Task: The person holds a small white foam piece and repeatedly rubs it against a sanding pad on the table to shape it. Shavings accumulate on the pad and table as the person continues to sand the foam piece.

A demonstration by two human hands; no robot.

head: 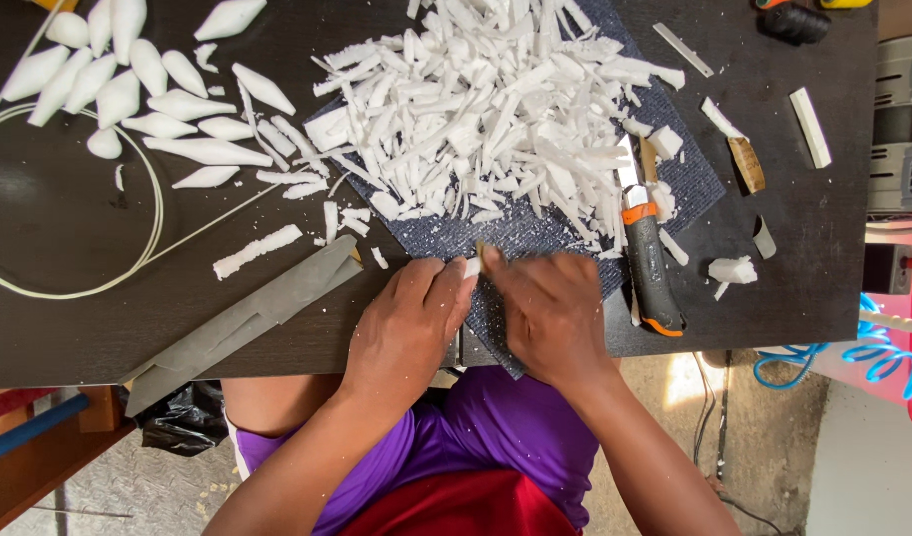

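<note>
My left hand [408, 323] and my right hand [552, 310] meet at the near edge of a dark blue mat [535, 230]. Both pinch a small white foam piece [473, 266], and a thin tan sliver shows by my right fingers; most of the piece is hidden. Just beyond lies a big heap of white foam shavings [486, 109]. A grey and orange utility knife [651, 258] rests on the mat, right of my right hand.
Several carved pointed foam shapes [148, 94] lie at the far left near a loop of white cord [154, 199]. Folded grey sheet [248, 318] sits left of my hands. Foam sticks [810, 127], a small wooden piece [747, 164], blue coiled hose [873, 352] at right.
</note>
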